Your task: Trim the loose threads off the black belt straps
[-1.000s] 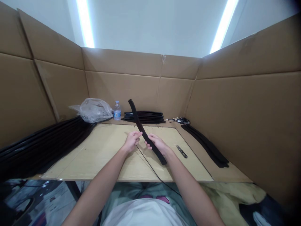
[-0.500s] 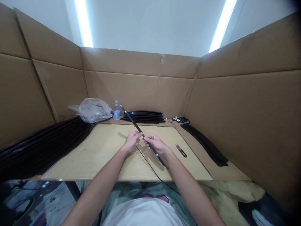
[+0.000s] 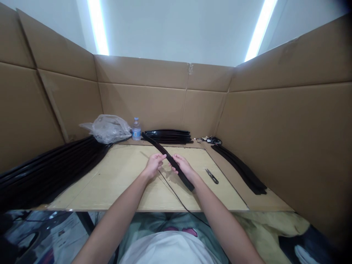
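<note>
Above the middle of the wooden tabletop [image 3: 115, 176], the long black strip [image 3: 165, 156] now shows its broad flat face, where half a second ago it was turned edge-on and looked thin and glossy. Its far tip has also dropped, lying lower against the far stack of strips [image 3: 169, 136] than a second ago, when it stood up against the cardboard wall [image 3: 154, 102].

Both hands have hardly shifted. The left hand [image 3: 154, 167] has its fingers curled, fingertips pinching the strip's left edge near its middle. The right hand [image 3: 183, 167] closes around the strip just nearer, thumb on top. The strip runs from far left to near right, its near end beside the right wrist.

One strip is held. One water bottle [image 3: 136, 129] and one crumpled plastic bag [image 3: 106, 128] stand far left. One pair of snips [image 3: 211, 176] lies right of the hands. Three piles of black strips lie about: left [image 3: 49, 168], far, and right [image 3: 239, 169].
</note>
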The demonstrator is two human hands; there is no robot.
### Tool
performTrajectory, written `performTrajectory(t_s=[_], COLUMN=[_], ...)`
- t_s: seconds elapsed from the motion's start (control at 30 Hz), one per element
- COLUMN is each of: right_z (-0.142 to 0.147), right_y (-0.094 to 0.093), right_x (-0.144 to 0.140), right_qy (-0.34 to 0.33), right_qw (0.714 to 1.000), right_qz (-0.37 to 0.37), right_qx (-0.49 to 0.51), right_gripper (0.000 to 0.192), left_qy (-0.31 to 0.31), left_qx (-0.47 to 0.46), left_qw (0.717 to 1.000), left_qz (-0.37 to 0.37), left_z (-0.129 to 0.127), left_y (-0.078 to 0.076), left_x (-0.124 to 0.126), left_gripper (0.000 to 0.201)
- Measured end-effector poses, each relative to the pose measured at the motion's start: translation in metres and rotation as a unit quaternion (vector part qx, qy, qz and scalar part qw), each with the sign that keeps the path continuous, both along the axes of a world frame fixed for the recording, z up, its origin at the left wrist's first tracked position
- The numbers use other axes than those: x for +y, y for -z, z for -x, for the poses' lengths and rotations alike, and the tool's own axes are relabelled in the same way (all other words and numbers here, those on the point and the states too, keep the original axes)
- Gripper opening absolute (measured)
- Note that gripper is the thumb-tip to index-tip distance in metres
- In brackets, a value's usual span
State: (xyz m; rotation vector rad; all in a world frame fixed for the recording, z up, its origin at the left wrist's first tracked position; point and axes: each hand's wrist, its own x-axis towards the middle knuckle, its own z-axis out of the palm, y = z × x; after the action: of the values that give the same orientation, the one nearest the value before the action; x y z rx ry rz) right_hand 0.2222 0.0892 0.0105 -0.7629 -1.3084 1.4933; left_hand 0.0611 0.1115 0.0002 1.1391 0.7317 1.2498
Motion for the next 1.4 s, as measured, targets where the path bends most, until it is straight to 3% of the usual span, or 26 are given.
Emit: performTrajectory(t_s=[0.23, 0.5, 0.67, 0.9, 1.2, 1.4], right_z=[0.001, 0.001, -0.001, -0.004, -0.003, -0.002], right_y=[0.0, -0.004, -0.004, -0.006, -0.01, -0.007], right_x=[-0.002, -0.008, -0.01, -0.012, -0.01, -0.004], right_qy=[-0.013, -0.018, -0.008, -0.045, -0.052, -0.03], right_qw=[1.0, 1.0, 1.0, 0.999, 0.998, 0.998], right_qz=[-0.008, -0.002, 0.019, 0.001, 0.019, 0.029], right_qx=[-0.018, -0.016, -0.002, 0.006, 0.038, 0.041], right_gripper=[0.035, 0.028, 0.036, 0.044, 0.035, 0.041], left_qy=[-0.008, 0.024, 0.053, 0.078, 0.024, -0.004], left_qx=[0.005, 0.002, -0.003, -0.013, -0.028, -0.009], left_qw=[1.0, 1.0, 0.999, 0.997, 0.999, 1.0], left_qz=[0.001, -0.006, -0.008, -0.004, -0.009, -0.008], left_z=[-0.002, -0.001, 0.001, 0.004, 0.005, 0.0], left_y=[0.003, -0.002, -0.004, -0.009, -0.007, -0.004], left_x=[0.001, -0.004, -0.005, -0.009, -0.005, -0.004], left_gripper=[0.041, 0.037, 0.035, 0.033, 0.035, 0.037])
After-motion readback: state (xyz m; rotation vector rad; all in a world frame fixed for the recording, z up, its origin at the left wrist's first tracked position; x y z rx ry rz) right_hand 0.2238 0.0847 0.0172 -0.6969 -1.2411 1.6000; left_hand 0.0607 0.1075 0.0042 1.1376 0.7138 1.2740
